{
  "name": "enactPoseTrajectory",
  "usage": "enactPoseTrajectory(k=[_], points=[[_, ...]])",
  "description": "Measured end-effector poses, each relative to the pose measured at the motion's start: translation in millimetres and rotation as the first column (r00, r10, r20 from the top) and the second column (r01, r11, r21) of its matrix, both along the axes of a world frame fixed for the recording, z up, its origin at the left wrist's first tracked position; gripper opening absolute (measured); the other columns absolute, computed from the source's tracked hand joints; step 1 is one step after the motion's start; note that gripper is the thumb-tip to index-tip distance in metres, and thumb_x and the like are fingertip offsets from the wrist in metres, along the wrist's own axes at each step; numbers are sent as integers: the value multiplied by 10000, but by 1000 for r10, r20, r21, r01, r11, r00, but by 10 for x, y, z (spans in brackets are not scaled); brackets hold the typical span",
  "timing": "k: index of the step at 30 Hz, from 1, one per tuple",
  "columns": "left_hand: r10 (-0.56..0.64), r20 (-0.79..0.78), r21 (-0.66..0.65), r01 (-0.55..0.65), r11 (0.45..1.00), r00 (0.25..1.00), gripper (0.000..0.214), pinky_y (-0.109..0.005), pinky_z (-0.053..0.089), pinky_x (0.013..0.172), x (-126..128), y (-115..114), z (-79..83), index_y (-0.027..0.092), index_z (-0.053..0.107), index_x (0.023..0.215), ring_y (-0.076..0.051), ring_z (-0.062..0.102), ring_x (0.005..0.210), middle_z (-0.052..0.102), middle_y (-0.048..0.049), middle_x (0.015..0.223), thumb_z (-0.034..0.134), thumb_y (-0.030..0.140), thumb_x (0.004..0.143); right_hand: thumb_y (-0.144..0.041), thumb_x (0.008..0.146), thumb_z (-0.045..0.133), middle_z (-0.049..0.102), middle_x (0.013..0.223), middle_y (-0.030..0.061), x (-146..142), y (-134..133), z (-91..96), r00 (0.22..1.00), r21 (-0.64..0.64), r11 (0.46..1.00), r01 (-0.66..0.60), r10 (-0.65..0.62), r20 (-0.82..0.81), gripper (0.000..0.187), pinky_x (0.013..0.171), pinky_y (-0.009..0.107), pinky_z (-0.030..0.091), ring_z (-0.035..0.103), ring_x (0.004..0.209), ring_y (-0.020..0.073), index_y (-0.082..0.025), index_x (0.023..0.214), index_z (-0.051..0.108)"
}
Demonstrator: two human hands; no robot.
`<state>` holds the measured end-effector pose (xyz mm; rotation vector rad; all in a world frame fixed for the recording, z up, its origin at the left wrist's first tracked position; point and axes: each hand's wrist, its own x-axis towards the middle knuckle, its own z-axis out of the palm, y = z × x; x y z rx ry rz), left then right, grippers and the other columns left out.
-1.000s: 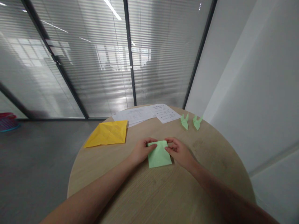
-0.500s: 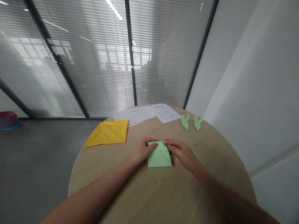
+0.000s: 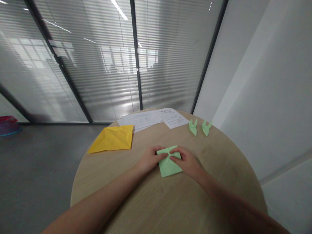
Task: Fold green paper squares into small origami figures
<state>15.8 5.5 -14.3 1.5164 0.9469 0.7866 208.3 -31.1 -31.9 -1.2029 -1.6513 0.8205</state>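
A folded sheet of light green paper (image 3: 170,168) lies slightly turned over the middle of the table, between my two hands. My left hand (image 3: 151,158) grips its left edge, with the thumb on top and the fingers partly hidden behind and beneath it. On the paper's right side, my right hand (image 3: 186,161) is closed over it, thumb and index finger on the upper face near the left thumb. Two folded green paper figures, one (image 3: 193,127) and another (image 3: 206,128), stand beyond my right hand.
The round wooden table (image 3: 136,204) carries a creased yellow paper (image 3: 114,138) at left and printed white sheets (image 3: 172,117) at the far edge. A glass partition with blinds (image 3: 112,65) rises behind. A red and blue basket (image 3: 9,126) sits on the floor, far left.
The green paper has turned counterclockwise and shifted slightly right. My right hand has moved from its upper right edge onto its upper face; the left thumb reaches slightly further right.
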Motion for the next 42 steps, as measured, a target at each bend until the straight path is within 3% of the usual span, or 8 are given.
enactPoseTrajectory(k=[5,10,17,24,30,35,39,42], points=[[64,-14,-10,-64,998,998,326,-249,413,561,-24,16,16,133,686,938,-135,547,608,650,-31,727,697,367,711,-293,795,645,657,966,36,-6,16,-25,971,-85,994,-61,40,-236,390,700,291,515,628,840,183,-270,1175,559],[150,37,-67,-147,987,988,344,-236,389,514,-52,36,103,129,661,956,-120,518,557,604,-5,663,689,363,706,-251,779,645,649,933,33,5,33,41,924,-116,986,-118,66,-376,760,695,279,513,637,789,156,-279,1456,302],[230,90,-72,-224,972,969,375,-245,401,523,-141,155,97,125,663,980,-132,553,568,635,-24,697,703,366,697,-183,737,630,549,954,11,79,111,-24,931,-97,993,-60,21,-364,746,587,204,460,531,665,83,-306,1423,364],[271,114,-105,-259,960,956,418,-265,450,571,-197,244,30,151,660,1052,-159,612,640,691,-63,817,707,381,706,-172,713,632,541,963,16,138,157,-21,938,-102,995,11,-45,-344,764,546,204,448,505,637,82,-305,1417,366],[277,115,-129,-262,956,954,374,-268,452,570,-167,194,83,143,657,1002,-158,612,634,677,-53,781,711,355,698,-267,779,612,588,962,38,147,155,8,921,-126,986,111,-150,-360,591,589,242,471,564,686,120,-259,1351,462],[213,71,-97,-205,974,975,324,-246,404,532,-100,92,111,145,639,874,-135,557,570,615,-10,664,717,386,671,-441,838,594,686,947,60,91,116,11,957,-194,979,-57,-2,-290,326,706,311,507,631,813,189,-232,1083,648],[138,13,-58,-137,989,990,324,-244,393,526,-76,69,82,151,631,829,-130,525,551,578,6,620,703,430,680,-466,806,627,663,733,26,62,75,24,989,-237,969,-69,34,-146,279,587,262,462,588,646,155,-189,793,661],[103,-89,96,-94,991,991,292,-252,397,556,-84,72,77,151,652,774,-144,534,602,616,-18,661,692,431,704,-454,796,637,603,634,0,68,69,11,993,-242,969,-60,33,-114,282,515,229,399,529,560,123,-183,718,624]])
